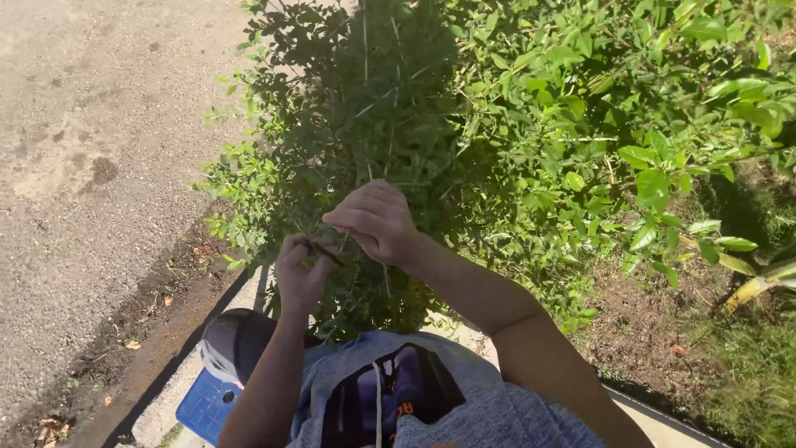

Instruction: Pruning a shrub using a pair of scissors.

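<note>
While my left hand (pixel 300 274) pinches a thin dark twig (pixel 325 251) and my right hand (pixel 377 220) curls around a stem, I'd steady the bush (pixel 390 124) before pulling.

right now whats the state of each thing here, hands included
left hand: fingers curled, pinching a thin dark twig
right hand: fingers bent, closed at the twig's other end
thin dark twig: held between both hands, tilted
bush: leafy, upright, part shaded, part sunlit
blue crate: on the ground, partly hidden by the person's arm
road: dry, sunlit
</note>
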